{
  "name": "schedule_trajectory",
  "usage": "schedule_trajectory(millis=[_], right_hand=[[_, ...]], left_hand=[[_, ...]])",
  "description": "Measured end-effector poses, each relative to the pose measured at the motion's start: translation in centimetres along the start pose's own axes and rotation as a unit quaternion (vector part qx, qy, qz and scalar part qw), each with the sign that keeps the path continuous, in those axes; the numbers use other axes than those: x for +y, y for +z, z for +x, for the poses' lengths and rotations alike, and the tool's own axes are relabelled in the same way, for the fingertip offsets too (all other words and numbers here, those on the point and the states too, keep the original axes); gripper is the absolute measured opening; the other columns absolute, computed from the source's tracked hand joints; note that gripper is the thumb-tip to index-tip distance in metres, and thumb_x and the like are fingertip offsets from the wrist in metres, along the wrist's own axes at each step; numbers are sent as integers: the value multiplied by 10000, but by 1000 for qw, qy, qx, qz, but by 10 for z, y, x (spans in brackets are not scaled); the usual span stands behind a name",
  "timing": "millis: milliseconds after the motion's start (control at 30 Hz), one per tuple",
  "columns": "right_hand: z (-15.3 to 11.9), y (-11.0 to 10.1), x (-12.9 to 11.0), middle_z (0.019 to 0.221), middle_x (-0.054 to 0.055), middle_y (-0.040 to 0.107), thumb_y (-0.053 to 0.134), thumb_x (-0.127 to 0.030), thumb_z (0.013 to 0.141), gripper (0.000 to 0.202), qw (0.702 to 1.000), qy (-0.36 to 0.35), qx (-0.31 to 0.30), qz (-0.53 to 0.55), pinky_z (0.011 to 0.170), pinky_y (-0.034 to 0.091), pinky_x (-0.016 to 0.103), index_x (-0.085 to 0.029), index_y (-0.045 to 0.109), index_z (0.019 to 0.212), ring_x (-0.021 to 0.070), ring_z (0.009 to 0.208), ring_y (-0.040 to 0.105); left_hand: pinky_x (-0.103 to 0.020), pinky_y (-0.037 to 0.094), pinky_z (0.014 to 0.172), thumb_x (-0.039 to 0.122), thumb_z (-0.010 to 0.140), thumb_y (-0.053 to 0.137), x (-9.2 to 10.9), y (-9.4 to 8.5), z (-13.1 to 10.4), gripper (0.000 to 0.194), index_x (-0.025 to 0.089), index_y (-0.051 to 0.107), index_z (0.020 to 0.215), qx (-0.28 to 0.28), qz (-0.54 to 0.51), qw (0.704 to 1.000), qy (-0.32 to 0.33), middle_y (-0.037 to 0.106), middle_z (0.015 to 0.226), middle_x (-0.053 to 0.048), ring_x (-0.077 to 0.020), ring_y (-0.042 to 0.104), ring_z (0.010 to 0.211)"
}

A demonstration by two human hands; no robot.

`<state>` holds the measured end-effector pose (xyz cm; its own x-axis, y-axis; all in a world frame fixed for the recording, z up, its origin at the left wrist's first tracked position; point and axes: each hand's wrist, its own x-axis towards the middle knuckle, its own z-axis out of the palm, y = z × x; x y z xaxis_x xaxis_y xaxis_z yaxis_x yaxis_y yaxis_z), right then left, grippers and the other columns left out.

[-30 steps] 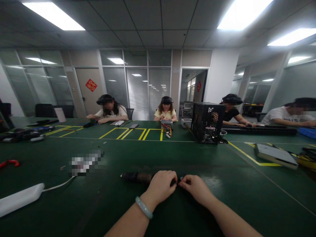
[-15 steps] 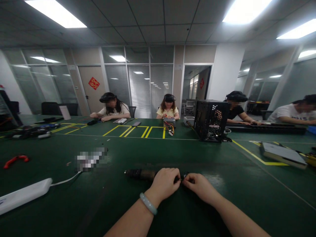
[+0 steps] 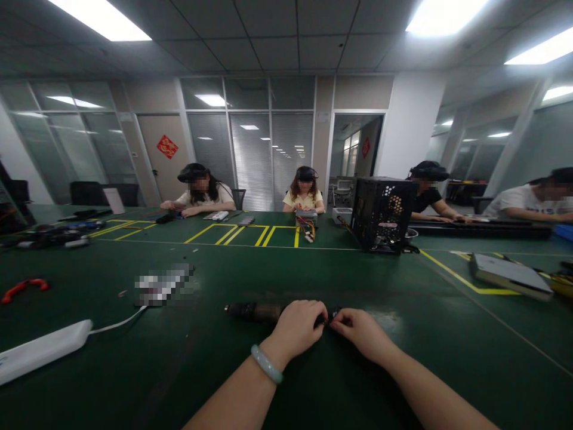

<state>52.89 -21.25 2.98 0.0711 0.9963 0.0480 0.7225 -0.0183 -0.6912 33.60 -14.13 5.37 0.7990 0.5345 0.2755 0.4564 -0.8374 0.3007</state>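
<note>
A dark, cylindrical tool (image 3: 255,312) with a narrow metal tip at its left end lies on the green table in front of me. My left hand (image 3: 301,325), a bangle on its wrist, is closed over the tool's right part and hides much of it. Close beside it, my right hand (image 3: 358,331) pinches with thumb and forefinger at the tool's right end. Whatever lies between those fingertips is too small and dark to make out. A small dark part (image 3: 335,312) shows just behind the fingertips.
A white power strip (image 3: 49,349) with its cable lies at left, near a red curved handle (image 3: 27,288). A black computer case (image 3: 382,215) stands ahead on the right, with a flat grey box (image 3: 510,276) beyond. Several people sit working across the table.
The view has tilted slightly, so everything sits a little higher or further left. Both hands stay at the tool in almost the same pose.
</note>
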Motion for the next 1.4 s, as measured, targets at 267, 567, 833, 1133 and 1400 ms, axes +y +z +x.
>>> schedule_trajectory(millis=[267,567,833,1133,1400], right_hand=[[-1,-1,-3,810,-1,706,604,-335,858,165,1000,7,6,5,632,387,236,-213,710,824,156,731,620],[-4,-4,-6,855,15,707,590,-368,866,202,1000,13,-6,9,641,396,245,-208,712,850,167,749,623],[-2,-2,-5,827,5,711,596,-364,857,201,1000,5,8,-9,650,385,250,-216,727,818,168,752,622],[-2,-1,-3,861,12,719,587,-369,869,205,1000,-1,7,-12,671,404,252,-225,731,846,177,785,640],[-4,-2,-8,883,20,717,577,-367,871,212,999,-1,17,-34,692,412,261,-229,736,843,188,808,638]], left_hand=[[-344,441,851,280,879,558,5,-1,0,133,246,605,999,-13,-12,999,-32,655,998,-9,-198,600,942],[-332,433,854,281,866,584,3,-1,1,138,254,603,1000,-28,-8,999,-38,646,994,4,-187,598,935],[-316,424,842,263,865,582,3,0,1,124,244,601,987,-16,0,1000,-23,655,962,0,-186,602,914],[-322,435,836,257,857,617,5,-2,1,115,244,593,969,-19,3,999,-38,647,968,11,-177,601,914],[-333,432,848,292,878,595,7,-2,1,119,237,589,983,-14,2,999,-46,642,975,-2,-188,599,935]])
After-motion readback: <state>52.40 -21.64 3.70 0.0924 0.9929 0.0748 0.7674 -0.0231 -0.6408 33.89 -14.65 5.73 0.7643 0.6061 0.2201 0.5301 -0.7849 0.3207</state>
